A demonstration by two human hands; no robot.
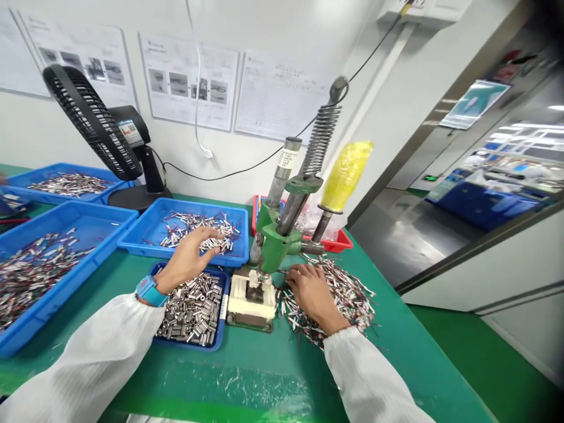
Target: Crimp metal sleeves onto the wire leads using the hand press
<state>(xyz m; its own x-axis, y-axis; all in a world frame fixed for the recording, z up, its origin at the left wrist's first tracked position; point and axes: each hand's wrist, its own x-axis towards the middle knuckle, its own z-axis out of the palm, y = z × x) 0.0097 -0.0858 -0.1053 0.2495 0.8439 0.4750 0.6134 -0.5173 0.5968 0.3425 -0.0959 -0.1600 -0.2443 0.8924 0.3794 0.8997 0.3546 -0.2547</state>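
My left hand [189,258] is over the near edge of a blue tray [126,242] of wired parts, fingers apart and with nothing in it. Below it lies a smaller dark blue tray [219,335] full of metal cylinders [194,311]. My right hand [311,291] rests at the left side of a pile of wired parts [352,294], its fingers pinched together; what they hold is too small to name. Between the hands stands a green hand press [279,249] with a yellow-wrapped handle [346,176] and a cream-coloured base [240,299].
Two more blue trays [110,220] with wired parts are at the left. A black fan [92,120] stands behind them. A red tray [341,242] sits behind the press. The green table's [396,352] right edge borders a doorway.
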